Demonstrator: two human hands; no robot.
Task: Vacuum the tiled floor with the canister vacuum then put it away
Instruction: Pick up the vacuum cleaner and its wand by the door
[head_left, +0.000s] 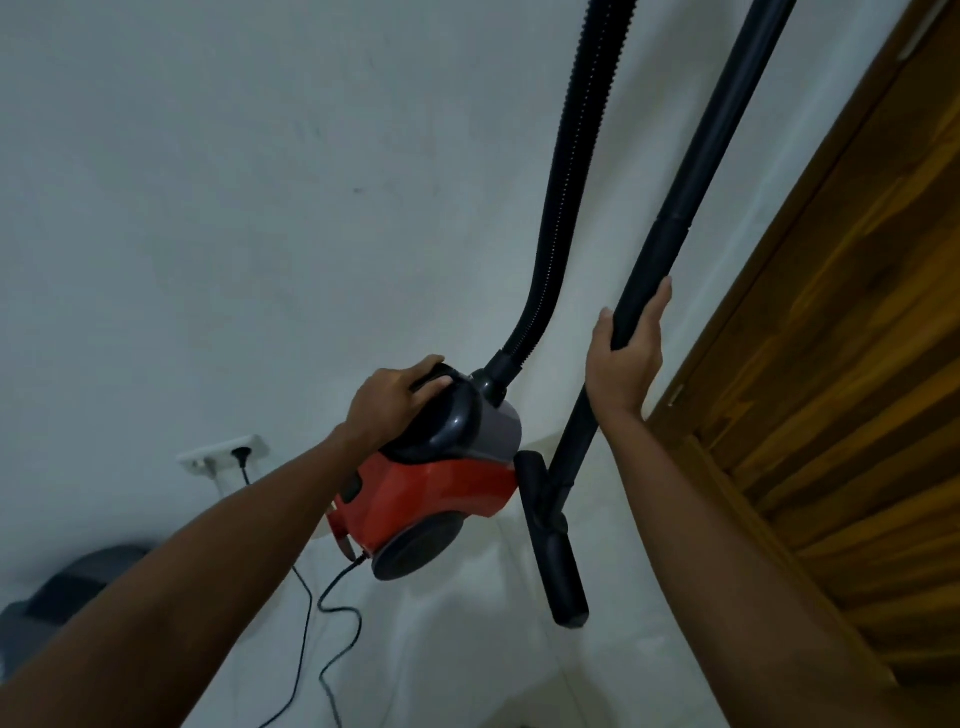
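Two hands, left hand (390, 400) gripping vacuum (441, 488), right hand (626, 358) gripping wand (691, 208)

The hose (563, 208) and wand (691, 208) run off the top edge; a blurred grey object (62, 597) sits lower left.

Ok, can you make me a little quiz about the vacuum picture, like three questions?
1. True or false: the left hand grips the handle on top of the red canister vacuum.
2. What does the right hand hold? A) the ribbed hose B) the black wand tube C) the wooden door
3. Fill in: the black power cord trails across the tiled floor from the back of the ____.

Key: 1 true. 2 B. 3 vacuum; a plug sits in the wall socket, though the cord's full path is partly hidden.
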